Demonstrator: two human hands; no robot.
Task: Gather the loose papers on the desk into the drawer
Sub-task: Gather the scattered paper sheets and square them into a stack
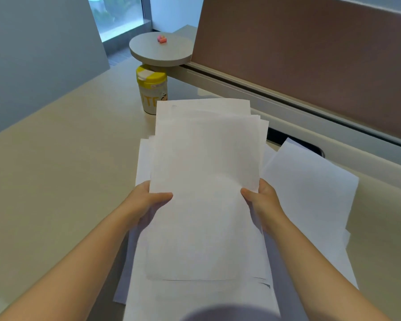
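Note:
A stack of white papers (206, 172) is held up over the desk in front of me, its sheets unevenly aligned. My left hand (146, 200) grips the stack's left edge with the thumb on top. My right hand (262, 200) grips the right edge the same way. More loose white sheets (310, 188) lie on the beige desk (56, 170) to the right and under the stack. No drawer is in view.
A white jar with a yellow lid (151, 89) stands just beyond the papers. Behind it is a round grey stand (161, 50) with small pink and orange items. A brown partition (310, 54) borders the desk on the right, with a dark cable slot (294, 141) at its base.

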